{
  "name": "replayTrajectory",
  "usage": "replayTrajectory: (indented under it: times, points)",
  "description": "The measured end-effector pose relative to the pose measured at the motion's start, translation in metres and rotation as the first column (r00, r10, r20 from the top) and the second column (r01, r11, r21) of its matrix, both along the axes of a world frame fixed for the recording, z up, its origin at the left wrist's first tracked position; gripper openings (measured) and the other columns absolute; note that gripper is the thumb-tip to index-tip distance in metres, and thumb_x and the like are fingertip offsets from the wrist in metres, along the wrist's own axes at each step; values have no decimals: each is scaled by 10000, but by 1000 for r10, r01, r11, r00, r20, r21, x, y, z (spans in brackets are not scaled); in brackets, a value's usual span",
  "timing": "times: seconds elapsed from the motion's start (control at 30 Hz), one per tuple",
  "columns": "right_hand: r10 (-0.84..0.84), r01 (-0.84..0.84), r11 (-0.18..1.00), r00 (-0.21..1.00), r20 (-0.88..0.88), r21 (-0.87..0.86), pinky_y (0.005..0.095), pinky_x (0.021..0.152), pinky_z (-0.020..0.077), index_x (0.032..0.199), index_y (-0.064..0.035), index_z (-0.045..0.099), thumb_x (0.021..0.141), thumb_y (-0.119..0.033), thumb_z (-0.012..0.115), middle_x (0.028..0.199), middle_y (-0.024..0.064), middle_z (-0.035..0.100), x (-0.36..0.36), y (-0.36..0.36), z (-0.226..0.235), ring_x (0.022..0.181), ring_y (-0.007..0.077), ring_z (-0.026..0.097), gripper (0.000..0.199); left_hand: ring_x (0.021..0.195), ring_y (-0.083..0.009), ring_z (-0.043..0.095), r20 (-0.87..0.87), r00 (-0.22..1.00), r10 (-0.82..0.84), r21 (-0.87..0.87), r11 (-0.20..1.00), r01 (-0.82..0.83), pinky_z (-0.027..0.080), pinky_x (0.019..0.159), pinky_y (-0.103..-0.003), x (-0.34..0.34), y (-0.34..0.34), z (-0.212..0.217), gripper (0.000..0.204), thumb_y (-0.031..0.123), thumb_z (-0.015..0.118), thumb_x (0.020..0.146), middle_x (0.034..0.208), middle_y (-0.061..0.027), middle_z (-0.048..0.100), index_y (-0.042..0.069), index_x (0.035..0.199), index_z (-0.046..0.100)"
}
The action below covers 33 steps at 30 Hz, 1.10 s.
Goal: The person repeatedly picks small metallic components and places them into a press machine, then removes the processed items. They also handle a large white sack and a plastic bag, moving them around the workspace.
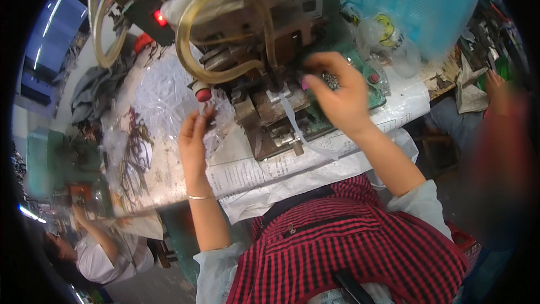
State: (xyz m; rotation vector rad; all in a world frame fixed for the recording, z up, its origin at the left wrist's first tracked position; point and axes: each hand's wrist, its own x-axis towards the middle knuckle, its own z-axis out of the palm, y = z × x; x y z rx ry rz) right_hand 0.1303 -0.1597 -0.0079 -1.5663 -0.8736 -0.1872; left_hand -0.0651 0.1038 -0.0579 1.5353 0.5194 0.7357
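Checked red apron (360,236) below; right hand (337,93) on metal press (264,50).

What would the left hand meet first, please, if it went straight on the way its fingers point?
Probably the red round knob on the machine, just beyond the left hand's fingertips; depth is unclear, and crumpled clear plastic lies beside it.

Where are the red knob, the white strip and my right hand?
red knob (203,94), head view, on its round front face.
white strip (293,119), head view, mid-length where it hangs off the machine.
right hand (337,93), head view, on the back of the hand.
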Motion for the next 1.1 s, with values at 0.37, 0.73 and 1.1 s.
replayTrajectory:
  times: [0.37,0.73,1.1]
  points:
    - [150,-76,976,915,-374,205,304,925,497,1307,20,513,860,-22,751,934,72,726,-23,29,0,1001,138,678,508,714,-176,680,519,854,22,264,946,-185,527,595,-250,9,-78,79,51,11,631,997,913,-180,728,-36,1017,630]
    - [359,-367,928,846,-395,58,387,1078,463,1457,-31,498,851,-22,690,1336,124,638,-20,-5,32,1232,240,631,636,714,-194,699,175,959,-221,962,246,-118,496,590,-296,39,-133,72,224,35,859,760,913,-106,764,55,956,752]
    - [-336,305,892,941,-38,-335,361,899,521,1069,-18,693,867,-23,653,1051,137,717,49,-79,-84,1002,280,681,206,617,-175,645,270,930,-249,953,205,-222,468,509,-279,67,-128,37,256,-7,884,730,793,-63,728,87,922,744]
